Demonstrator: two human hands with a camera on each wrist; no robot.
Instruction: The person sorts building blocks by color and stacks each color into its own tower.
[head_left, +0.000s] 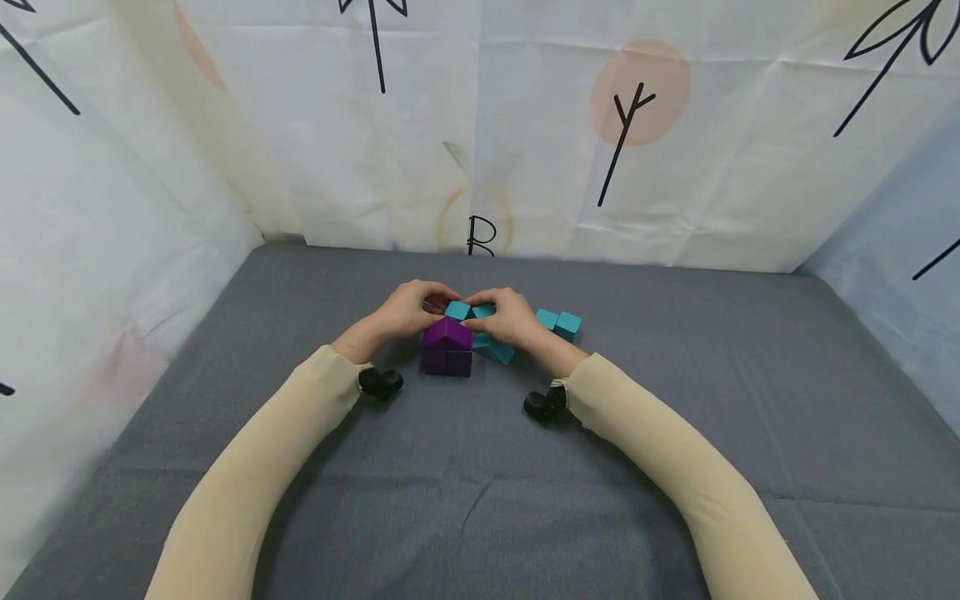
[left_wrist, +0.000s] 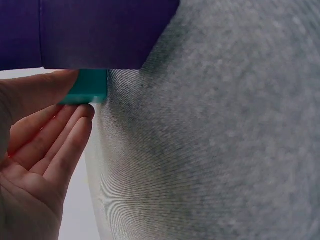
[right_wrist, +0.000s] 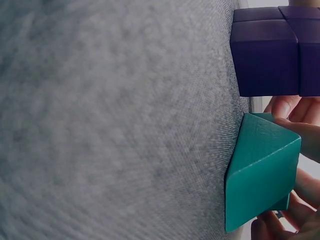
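Just behind a purple block group [head_left: 447, 354] with a pointed front, my left hand [head_left: 411, 308] pinches a small teal block [head_left: 457, 310]. The left wrist view shows the thumb [left_wrist: 45, 90] on one side of that teal block [left_wrist: 92, 89] and fingertips [left_wrist: 85, 111] on the other. To its right, my right hand [head_left: 512, 318] grips another teal block [head_left: 483, 311] between thumb and fingers. Nearer the camera, a teal wedge block [right_wrist: 265, 170] lies on the cloth beside the purple blocks [right_wrist: 265, 60], overlapping the right hand's block in the right wrist view.
Two teal cubes, one [head_left: 568, 325] farther right than the other [head_left: 546, 318], sit beyond the right wrist. Grey cloth [head_left: 465, 517] covers the table. A printed white curtain [head_left: 540, 167] hangs along the back and left. Black wrist devices [head_left: 381, 383] hang below both sleeves.
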